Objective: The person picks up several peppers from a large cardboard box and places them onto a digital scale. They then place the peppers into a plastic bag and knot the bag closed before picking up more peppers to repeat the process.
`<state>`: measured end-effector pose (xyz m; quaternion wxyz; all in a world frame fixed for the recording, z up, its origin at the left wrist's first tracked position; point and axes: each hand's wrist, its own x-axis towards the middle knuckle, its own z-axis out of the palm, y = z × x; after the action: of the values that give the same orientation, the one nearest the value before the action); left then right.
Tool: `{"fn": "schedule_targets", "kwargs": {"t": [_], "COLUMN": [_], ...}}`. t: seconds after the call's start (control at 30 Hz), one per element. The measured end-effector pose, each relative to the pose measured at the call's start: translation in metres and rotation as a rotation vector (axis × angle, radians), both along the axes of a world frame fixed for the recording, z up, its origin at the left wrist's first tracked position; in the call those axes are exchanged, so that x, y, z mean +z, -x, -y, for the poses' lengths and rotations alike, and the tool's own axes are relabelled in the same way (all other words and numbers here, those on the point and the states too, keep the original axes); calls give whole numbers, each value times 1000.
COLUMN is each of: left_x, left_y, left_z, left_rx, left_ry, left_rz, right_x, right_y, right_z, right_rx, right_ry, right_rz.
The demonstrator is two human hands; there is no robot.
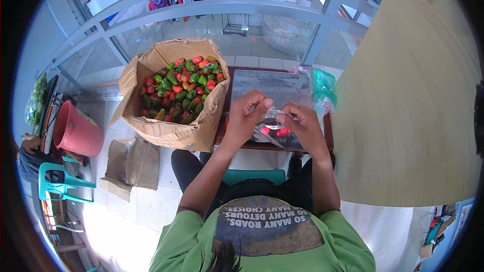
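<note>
Two hands pinch a thin, clear plastic bag [275,116] between them, held just above a metal scale platform [269,88]. The left hand [247,113] and right hand [302,123] each grip its edge with curled fingers. Beside the left hand, a cardboard box [171,131] brims with red and green peppers [182,88].

Both hands [275,116] pinch clear bag [275,114]; peppers [182,88] beside.
</note>
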<state>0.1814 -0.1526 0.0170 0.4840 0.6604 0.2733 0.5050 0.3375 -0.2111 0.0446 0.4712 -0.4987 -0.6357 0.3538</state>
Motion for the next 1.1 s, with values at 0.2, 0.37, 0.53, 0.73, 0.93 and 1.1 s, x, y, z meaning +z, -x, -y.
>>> {"fn": "schedule_targets", "kwargs": {"t": [0.2, 0.37, 0.53, 0.73, 0.93, 1.1], "left_x": [9, 6, 13, 10, 13, 6], "left_y": [3, 6, 5, 5, 5, 5], "left_z": [3, -2, -1, 1, 6, 5], "left_rx": [-130, -54, -58, 40, -110, -247], "left_ry": [157, 81, -83, -84, 124, 200], "left_rz": [90, 78, 63, -50, 112, 245], "right_x": [-7, -2, 0, 0, -6, -8], "right_y": [-6, 0, 2, 6, 7, 13], "right_z": [-2, 0, -3, -3, -5, -2], "right_rx": [-58, -69, 46, -18, -6, 9], "right_ry": [-90, 54, -20, -131, -80, -91], "right_rz": [97, 153, -83, 108, 44, -78]}}
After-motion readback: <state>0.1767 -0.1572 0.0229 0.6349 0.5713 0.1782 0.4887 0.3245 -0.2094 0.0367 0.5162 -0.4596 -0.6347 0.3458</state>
